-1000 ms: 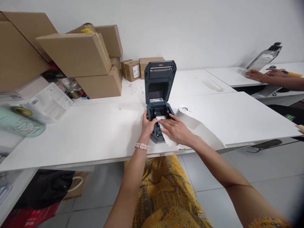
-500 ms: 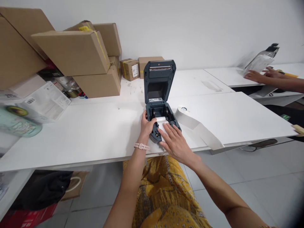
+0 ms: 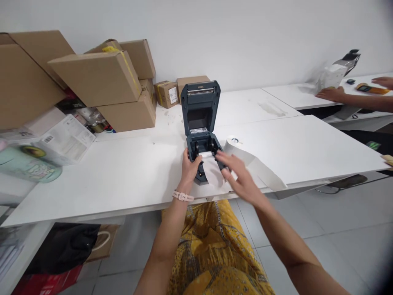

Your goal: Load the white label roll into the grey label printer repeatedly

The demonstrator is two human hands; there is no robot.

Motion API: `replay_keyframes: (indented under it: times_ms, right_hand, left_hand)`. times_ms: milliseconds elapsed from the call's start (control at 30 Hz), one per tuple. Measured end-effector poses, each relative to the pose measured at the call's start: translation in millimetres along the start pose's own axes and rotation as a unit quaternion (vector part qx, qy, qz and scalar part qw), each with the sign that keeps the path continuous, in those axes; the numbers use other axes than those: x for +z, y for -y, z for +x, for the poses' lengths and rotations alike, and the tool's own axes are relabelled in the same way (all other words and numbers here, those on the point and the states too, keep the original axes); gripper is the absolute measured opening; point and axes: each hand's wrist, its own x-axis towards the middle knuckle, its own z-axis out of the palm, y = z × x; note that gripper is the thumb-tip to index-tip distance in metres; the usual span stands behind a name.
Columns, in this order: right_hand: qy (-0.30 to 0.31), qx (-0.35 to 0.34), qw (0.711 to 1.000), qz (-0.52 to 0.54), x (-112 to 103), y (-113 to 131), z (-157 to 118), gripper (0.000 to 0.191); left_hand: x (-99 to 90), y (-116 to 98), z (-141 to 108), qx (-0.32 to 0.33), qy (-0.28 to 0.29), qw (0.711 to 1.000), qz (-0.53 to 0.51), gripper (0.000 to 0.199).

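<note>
A dark grey label printer [image 3: 201, 116] stands on the white table with its lid raised. White label paper [image 3: 212, 170] lies across its inside and hangs over the front edge. My left hand [image 3: 189, 167] grips the printer's left side, its thumb over the inner edge beside the paper. Above the printer's right side is my right hand [image 3: 241, 176], open and slightly blurred, with fingers apart. Whether its fingertips touch the printer I cannot tell. To the right lies a loose paper roll [image 3: 235, 141] with a long strip [image 3: 260, 168] trailing to the table's front edge.
Cardboard boxes [image 3: 95, 78] are stacked at the back left, with a mint-green tumbler [image 3: 30, 166] and a white carton [image 3: 67, 139] nearer. Small boxes [image 3: 167, 94] stand by the wall. On the right, another person's hands [image 3: 331, 94] rest near a plastic-wrapped item [image 3: 333, 78] and an orange device [image 3: 373, 89].
My right hand has lifted off the paper and moved right, uncovering the strip at the printer's front. My left hand keeps its hold. The other person's hands have moved apart.
</note>
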Motion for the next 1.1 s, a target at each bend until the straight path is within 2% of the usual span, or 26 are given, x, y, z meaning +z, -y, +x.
replay_keyframes:
  times_ms: [100,167,233,300,333,400,433,500,567,700,767,867,967,1100]
  right_hand:
    - [-0.097,0.010,0.995,0.028,-30,-28,63,0.049]
    - [-0.122,0.012,0.992,0.038,-42,-49,120,0.058]
    - [-0.113,0.012,0.992,0.061,-46,-66,179,0.067]
    - [-0.086,0.038,0.991,0.099,-44,-78,231,0.072]
    - [-0.062,0.056,0.989,0.125,-42,-82,251,0.075]
    - [-0.024,0.085,0.981,0.171,-37,-84,276,0.079]
    - [-0.013,0.092,0.978,0.188,-35,-82,280,0.080]
    - [-0.018,0.086,0.975,0.203,-36,-73,271,0.081]
    - [-0.041,0.059,0.978,0.197,-39,-59,244,0.080]
    - [-0.085,-0.017,0.986,0.142,-43,-33,163,0.066]
    - [-0.084,-0.051,0.990,0.101,-39,-26,122,0.057]
    - [-0.077,-0.077,0.993,0.043,-23,-27,67,0.047]
    - [-0.082,-0.080,0.993,0.000,1,-33,22,0.044]
    - [-0.091,-0.055,0.994,-0.014,28,-39,-10,0.044]
  left_hand:
    - [2.2,1,-27,0.001,0.005,1.000,0.021,0.093]
    - [4.1,0,-45,0.011,-0.008,0.998,0.069,0.095]
    - [6.6,-3,-60,0.054,-0.033,0.985,0.158,0.092]
    - [9.5,-5,-75,0.137,-0.035,0.953,0.268,0.080]
    - [10.9,-6,-82,0.186,-0.018,0.929,0.318,0.071]
    - [12.5,-5,-98,0.273,0.029,0.876,0.396,0.055]
    - [12.4,-4,-106,0.303,0.047,0.852,0.424,0.051]
    - [10.3,-2,-122,0.342,0.059,0.817,0.461,0.049]
    - [6.4,0,-137,0.358,0.058,0.797,0.482,0.050]
    - [0.2,1,-158,0.367,0.079,0.783,0.496,0.050]
    - [0.2,3,-164,0.377,0.090,0.780,0.491,0.050]
    - [3.2,8,-172,0.381,0.110,0.788,0.472,0.050]
    - [6.2,14,-178,0.357,0.135,0.812,0.441,0.050]
    - [6.3,21,-183,0.321,0.163,0.840,0.406,0.049]
